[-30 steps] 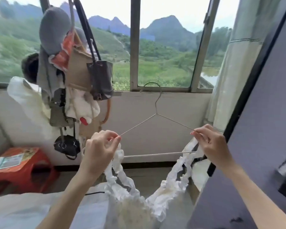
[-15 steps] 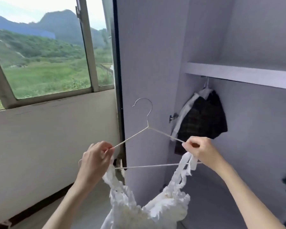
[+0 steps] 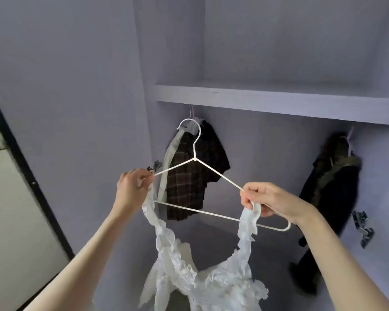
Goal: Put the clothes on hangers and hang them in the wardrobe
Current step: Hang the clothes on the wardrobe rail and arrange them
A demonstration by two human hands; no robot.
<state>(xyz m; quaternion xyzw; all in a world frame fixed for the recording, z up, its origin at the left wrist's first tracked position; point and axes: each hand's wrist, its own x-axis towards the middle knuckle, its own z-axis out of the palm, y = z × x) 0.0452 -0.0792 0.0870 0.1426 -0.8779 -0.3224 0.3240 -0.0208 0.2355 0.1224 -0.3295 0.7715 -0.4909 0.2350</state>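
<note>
Two hands up in front of the open wardrobe (image 3: 279,63), both on one white wire hanger (image 3: 195,159). I note my left hand (image 3: 133,187), at 9 o'clock of the hanger, fingers curled and pinching the left shoulder wire with a ruffled strap of the white garment (image 3: 202,277). My right hand (image 3: 272,200), at 4 o'clock, grips the right shoulder wire and the other strap. Garment hangs below, toward 6 o'clock. Hook points up below the shelf (image 3: 267,99). Behind: plaid garment (image 3: 189,176) hanging at 12 o'clock, dark coat (image 3: 328,187) at 3 o'clock.
</note>
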